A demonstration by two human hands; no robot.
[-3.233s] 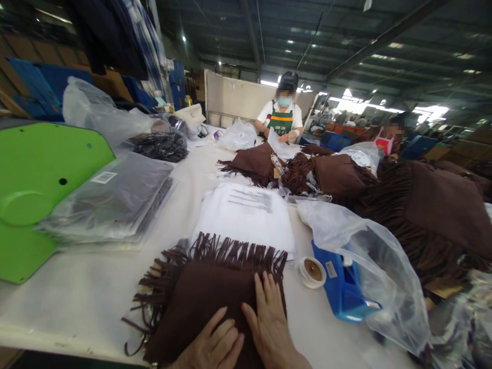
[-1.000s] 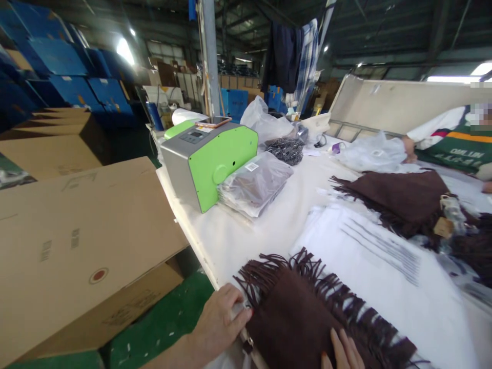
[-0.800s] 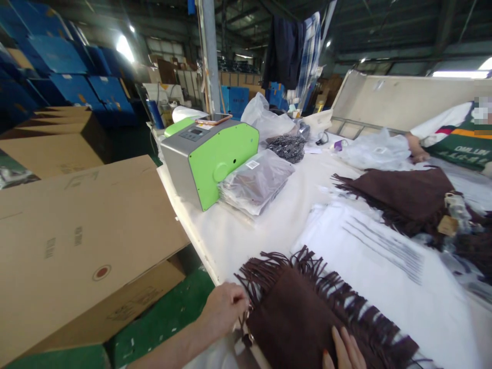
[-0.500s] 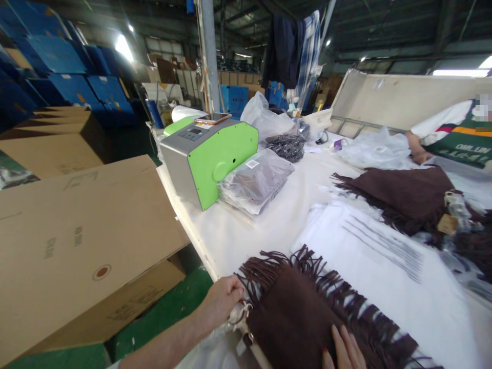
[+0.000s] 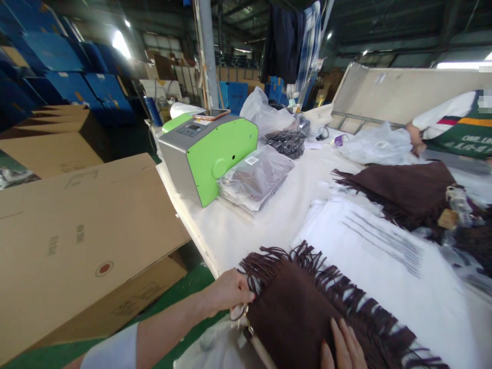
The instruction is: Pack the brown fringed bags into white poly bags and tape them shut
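A folded dark brown fringed scarf (image 5: 300,312) lies at the near edge of the white table (image 5: 253,225). My left hand (image 5: 226,293) is closed in a pinch at the scarf's left corner, on the fringe and a small loop of string there. My right hand (image 5: 344,348) lies flat on top of the scarf with its fingers stretched out, partly cut off by the frame's bottom edge. A stack of white printed plastic bags (image 5: 376,251) lies just beyond the scarf.
A green and grey machine (image 5: 207,154) with a phone on top stands at the table's left, with bagged scarves (image 5: 253,177) beside it. More brown scarves (image 5: 403,189) lie to the right, near another person's arm (image 5: 434,120). Cardboard boxes (image 5: 77,230) stand left of the table.
The view swung left from the table's length to its left edge. My left hand moved from lying flat on the scarf to pinching its left corner; my right hand stays on top.
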